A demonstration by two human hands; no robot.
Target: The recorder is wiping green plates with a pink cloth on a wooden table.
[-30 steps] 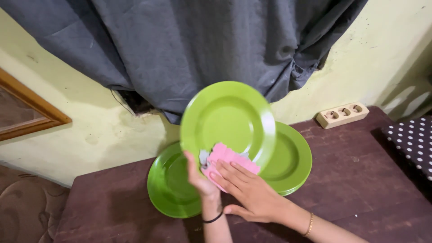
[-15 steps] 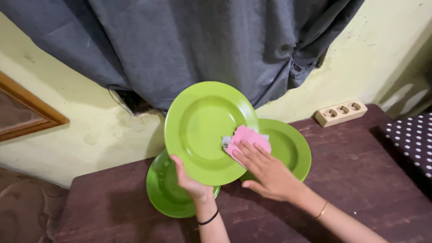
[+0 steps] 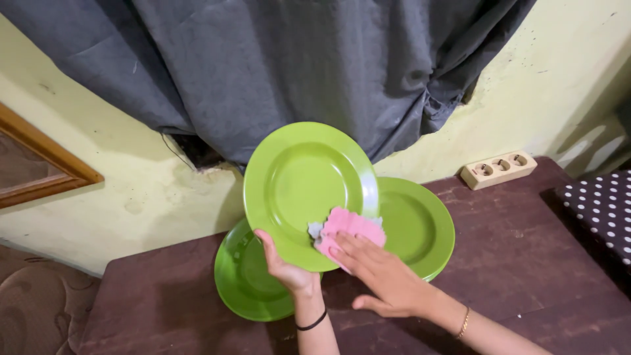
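Wiping has carried the pink cloth (image 3: 347, 231) from the plate's right rim, where it sat half a second ago, down to the lower right part of its face, so the rubbing is working round the dish. The right hand (image 3: 381, 276) lies flat, fingers together, pressing the cloth against the raised green plate (image 3: 302, 187). The left hand (image 3: 286, 266) is clamped on the plate's lower edge, holding it tilted above the dark bench (image 3: 526, 263). Two more green plates (image 3: 420, 227) lie on the bench behind it, near a beige socket strip (image 3: 497, 169).
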